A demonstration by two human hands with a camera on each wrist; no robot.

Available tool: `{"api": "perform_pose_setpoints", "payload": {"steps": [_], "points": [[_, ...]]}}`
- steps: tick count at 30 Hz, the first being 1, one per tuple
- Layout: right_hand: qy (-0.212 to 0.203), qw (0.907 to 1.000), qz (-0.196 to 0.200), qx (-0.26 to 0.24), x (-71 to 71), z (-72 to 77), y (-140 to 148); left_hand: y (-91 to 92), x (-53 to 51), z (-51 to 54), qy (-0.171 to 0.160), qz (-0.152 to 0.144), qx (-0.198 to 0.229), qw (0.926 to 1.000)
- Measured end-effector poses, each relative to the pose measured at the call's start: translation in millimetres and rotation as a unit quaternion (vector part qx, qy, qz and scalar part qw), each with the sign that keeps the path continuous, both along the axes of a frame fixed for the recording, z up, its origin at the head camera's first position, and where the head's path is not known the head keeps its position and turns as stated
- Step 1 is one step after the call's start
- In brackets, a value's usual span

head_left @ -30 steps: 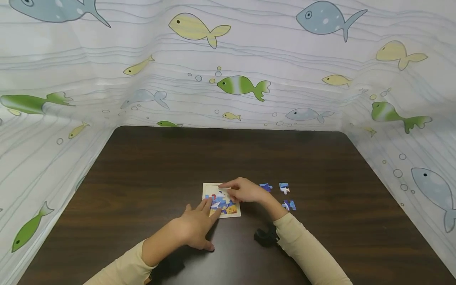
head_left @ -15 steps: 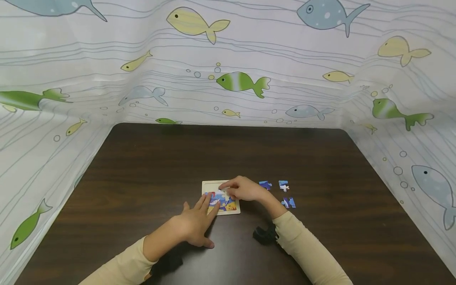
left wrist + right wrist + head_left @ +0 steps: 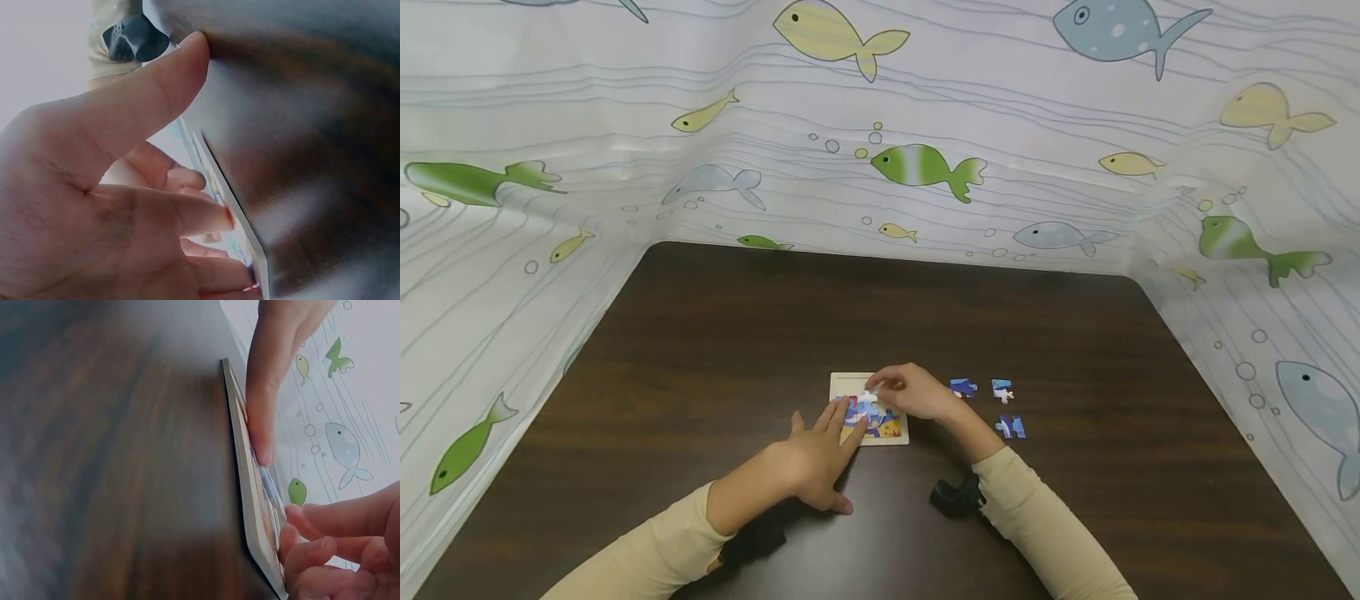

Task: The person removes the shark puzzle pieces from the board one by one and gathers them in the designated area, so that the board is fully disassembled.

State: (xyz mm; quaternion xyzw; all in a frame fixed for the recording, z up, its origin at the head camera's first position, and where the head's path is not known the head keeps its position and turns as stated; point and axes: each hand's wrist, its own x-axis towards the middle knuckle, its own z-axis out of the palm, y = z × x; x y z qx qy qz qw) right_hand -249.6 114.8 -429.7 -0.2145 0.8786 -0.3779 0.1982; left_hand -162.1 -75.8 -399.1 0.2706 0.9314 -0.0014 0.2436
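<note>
A small square jigsaw puzzle in a pale wooden tray (image 3: 842, 383) lies on the table, its lower part filled with a blue and orange sea picture. My left hand (image 3: 816, 462) rests with spread, straight fingers on the tray's left side, thumb out on the table. Over the upper right of the tray, my right hand (image 3: 917, 392) pinches a puzzle piece (image 3: 271, 487) between thumb and fingers. In the right wrist view that piece is tilted above the tray, one edge near the left hand's fingertip. The fingers hide part of the picture.
Right of the tray lie several loose pieces: a dark blue one (image 3: 962, 387), a blue and white one (image 3: 1002, 390) and another blue one (image 3: 1011, 427). Each wrist wears a black device (image 3: 955, 497). A fish-patterned sheet (image 3: 925, 100) surrounds the dark wooden table (image 3: 760, 325).
The head view has shifted slightly. My right index finger has drawn in and bent more over the piece at the tray's upper part. My left hand stays in place on the tray.
</note>
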Motion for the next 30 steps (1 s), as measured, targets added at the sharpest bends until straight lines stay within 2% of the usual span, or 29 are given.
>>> {"api": "perform_pose_setpoints", "payload": {"steps": [4,13,19,22,28,30], "points": [[0.008,0.9997,-0.022,-0.008,1.8,0.5,-2,1.2,-1.7,2.6,0.001,-0.002,0.0,1.0],[-0.004,0.9972,-0.062,-0.042,2.5,-3.1,-7,1.7,-1.0,5.2,0.007,-0.006,0.002,1.0],[0.029,0.9939,-0.094,-0.05,-0.7,-2.3,-3,1.3,-0.7,3.2,0.004,-0.003,0.004,1.0],[0.035,0.991,-0.112,-0.063,-3.9,2.8,13,2.0,-0.4,2.0,0.003,-0.002,0.003,1.0],[-0.016,0.9854,-0.154,-0.071,1.5,20.9,71,2.3,0.1,1.6,0.001,-0.003,0.001,1.0],[-0.034,0.9819,-0.171,-0.073,5.2,22.3,91,0.1,-0.4,3.1,-0.001,0.001,-0.003,1.0]]}}
